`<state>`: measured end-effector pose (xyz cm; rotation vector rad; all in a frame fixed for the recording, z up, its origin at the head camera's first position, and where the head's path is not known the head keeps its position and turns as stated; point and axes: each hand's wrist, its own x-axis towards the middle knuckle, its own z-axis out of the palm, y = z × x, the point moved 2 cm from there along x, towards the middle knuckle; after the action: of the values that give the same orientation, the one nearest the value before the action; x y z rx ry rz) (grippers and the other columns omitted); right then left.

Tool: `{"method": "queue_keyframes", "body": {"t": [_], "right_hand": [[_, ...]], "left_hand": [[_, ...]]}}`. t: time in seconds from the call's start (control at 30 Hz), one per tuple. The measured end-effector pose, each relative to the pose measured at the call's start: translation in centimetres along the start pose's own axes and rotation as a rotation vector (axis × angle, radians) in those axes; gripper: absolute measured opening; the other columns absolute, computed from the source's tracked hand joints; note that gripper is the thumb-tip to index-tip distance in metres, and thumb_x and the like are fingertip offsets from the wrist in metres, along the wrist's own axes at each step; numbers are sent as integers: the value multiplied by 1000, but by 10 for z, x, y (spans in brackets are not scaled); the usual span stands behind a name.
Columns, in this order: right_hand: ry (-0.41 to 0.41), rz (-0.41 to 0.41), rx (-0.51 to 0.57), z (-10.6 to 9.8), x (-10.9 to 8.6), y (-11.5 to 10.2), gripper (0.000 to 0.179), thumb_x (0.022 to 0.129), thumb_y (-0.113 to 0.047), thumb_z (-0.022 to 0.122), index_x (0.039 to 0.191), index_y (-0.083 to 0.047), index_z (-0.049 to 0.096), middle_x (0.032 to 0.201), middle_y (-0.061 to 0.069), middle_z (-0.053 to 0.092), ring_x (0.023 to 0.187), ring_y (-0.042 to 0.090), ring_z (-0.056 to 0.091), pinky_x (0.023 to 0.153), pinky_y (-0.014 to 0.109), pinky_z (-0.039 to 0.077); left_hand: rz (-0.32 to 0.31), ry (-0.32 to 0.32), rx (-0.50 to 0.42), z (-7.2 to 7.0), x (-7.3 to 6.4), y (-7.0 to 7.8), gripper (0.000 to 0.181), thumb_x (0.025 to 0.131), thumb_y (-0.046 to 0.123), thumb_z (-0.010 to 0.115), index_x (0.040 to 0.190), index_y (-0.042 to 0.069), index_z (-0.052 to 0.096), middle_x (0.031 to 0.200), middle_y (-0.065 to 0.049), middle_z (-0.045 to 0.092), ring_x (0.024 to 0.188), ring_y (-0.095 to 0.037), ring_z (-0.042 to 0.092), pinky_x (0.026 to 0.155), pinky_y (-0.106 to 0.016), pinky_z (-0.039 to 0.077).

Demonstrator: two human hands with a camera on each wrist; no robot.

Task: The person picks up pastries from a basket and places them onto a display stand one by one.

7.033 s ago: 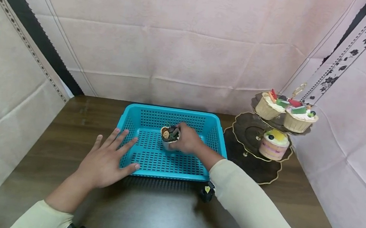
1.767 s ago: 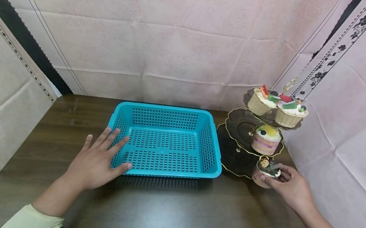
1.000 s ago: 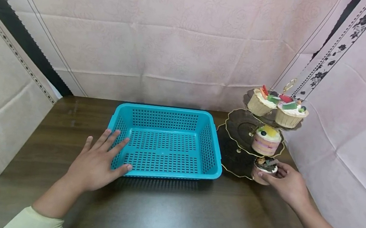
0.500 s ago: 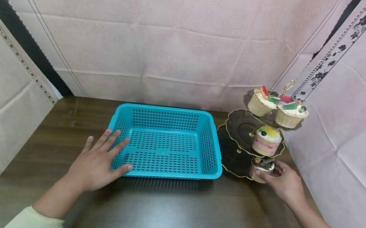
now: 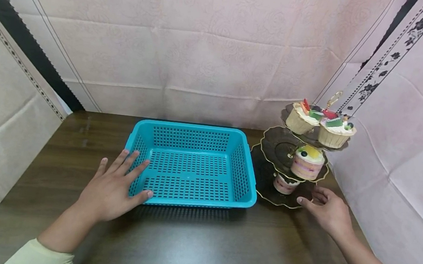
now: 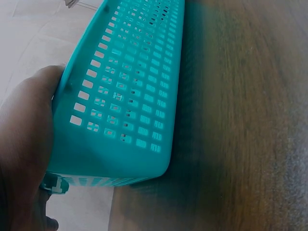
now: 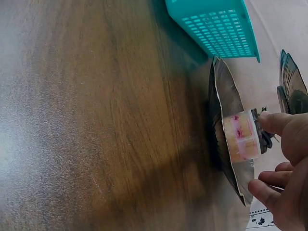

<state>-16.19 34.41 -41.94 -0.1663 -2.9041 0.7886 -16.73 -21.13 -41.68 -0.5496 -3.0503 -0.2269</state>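
Note:
A small layered cake [image 5: 285, 186] with a dark topping [image 7: 260, 132] stands upright on the bottom tier [image 5: 263, 173] of a three-tier stand. The tier above partly hides it in the head view. Beside that tier's right edge is my right hand [image 5: 329, 213], fingers loosely bent and holding nothing. In the right wrist view, one fingertip overlaps the dark topping. My left hand [image 5: 111, 190] lies with spread fingers over the left rim of a blue plastic basket [image 5: 188, 200], and the left wrist view shows it against the basket's rim [image 6: 72, 62].
Another layered cake [image 5: 307, 165], topped with yellow, sits on the middle tier [image 5: 277, 141]. Two cupcakes, one on the left [image 5: 302, 119] and one on the right [image 5: 334, 136], occupy the top tier. A patterned cloth [image 5: 218, 72] hangs behind the wooden table [image 5: 183, 242].
My right hand took the dark-topped cake from the basket to the stand, set it on the bottom tier and let go. The left hand has stayed at the basket.

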Motion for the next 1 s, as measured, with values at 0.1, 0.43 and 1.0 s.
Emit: {"method": "queue_keyframes", "body": {"t": [0.1,0.43,1.0], "right_hand": [[2,0,12,2,-2,-1,78,90,-52,76,136,8,57,122,25,69,112,42,67,92,58,47],[-22,-18,47,5,-11,-20,74,92,-54,73,137,3,58,124,22,69,112,39,69,90,55,51],[-53,-129,142,20,-19,-70,47,95,-42,74,121,-3,70,116,13,74,102,26,74,81,36,59]], "left_hand": [[-1,2,-7,0,-1,-1,89,96,79,32,165,22,25,170,-15,13,156,-38,1,114,-75,3],[-1,13,-39,2,-2,-2,89,97,78,34,165,21,25,169,-17,15,156,-39,0,115,-73,4],[4,105,-197,0,-7,-4,95,94,73,53,164,16,26,170,-16,15,156,-36,4,119,-65,9]]}}
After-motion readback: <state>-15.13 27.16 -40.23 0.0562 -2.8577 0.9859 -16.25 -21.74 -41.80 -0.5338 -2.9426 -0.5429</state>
